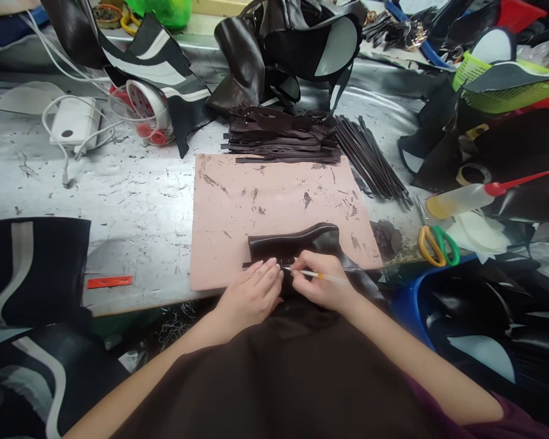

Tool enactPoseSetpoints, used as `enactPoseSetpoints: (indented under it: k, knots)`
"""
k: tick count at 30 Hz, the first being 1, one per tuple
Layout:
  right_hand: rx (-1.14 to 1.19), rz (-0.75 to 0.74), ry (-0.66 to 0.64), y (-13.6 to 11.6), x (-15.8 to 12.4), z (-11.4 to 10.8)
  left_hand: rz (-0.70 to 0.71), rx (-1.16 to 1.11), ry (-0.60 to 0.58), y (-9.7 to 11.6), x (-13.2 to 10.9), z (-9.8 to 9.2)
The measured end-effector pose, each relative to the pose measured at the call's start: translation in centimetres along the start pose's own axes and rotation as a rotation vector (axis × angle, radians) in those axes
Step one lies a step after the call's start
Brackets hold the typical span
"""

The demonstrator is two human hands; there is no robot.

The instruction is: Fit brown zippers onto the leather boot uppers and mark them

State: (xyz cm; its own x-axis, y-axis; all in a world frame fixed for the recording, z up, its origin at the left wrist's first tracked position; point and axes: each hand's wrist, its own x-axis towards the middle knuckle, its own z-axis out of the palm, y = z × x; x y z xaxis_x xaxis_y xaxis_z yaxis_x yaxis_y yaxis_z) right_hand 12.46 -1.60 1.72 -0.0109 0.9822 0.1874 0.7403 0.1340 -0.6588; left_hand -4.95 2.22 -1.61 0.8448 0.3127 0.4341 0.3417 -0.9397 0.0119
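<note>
**Slim white-and-orange pen-like tool [308, 274] held over a glossy dark-brown leather piece [297, 242]**

The bare left hand [251, 292] lay with fingers together at the leather piece's near edge. The bare right hand [322, 280] gripped the tool, its tip pointing to nine o'clock, just beside the left fingertips. Beneath was a scuffed, rectangular pink board [274, 189] on a scratched silver tabletop [141, 177].

At the board's twelve o'clock lay a stack of dark-brown fabric zippers [279, 134]; at two, a fan of thin dark strips [370, 158]. At three sat orange-and-green-handled scissors [436, 244], near a translucent red-nozzled plastic bottle [457, 200]. A flat red strip [109, 281] lay at eight; a round blue bin [416, 299] stood at four.
</note>
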Motion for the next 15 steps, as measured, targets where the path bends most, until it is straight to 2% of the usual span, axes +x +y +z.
enactPoseSetpoints:
  k: [15]
  knots:
    - [-0.004, -0.017, 0.008, 0.14, -0.15, 0.11, -0.015, -0.039, -0.011, 0.01, -0.03, 0.03]
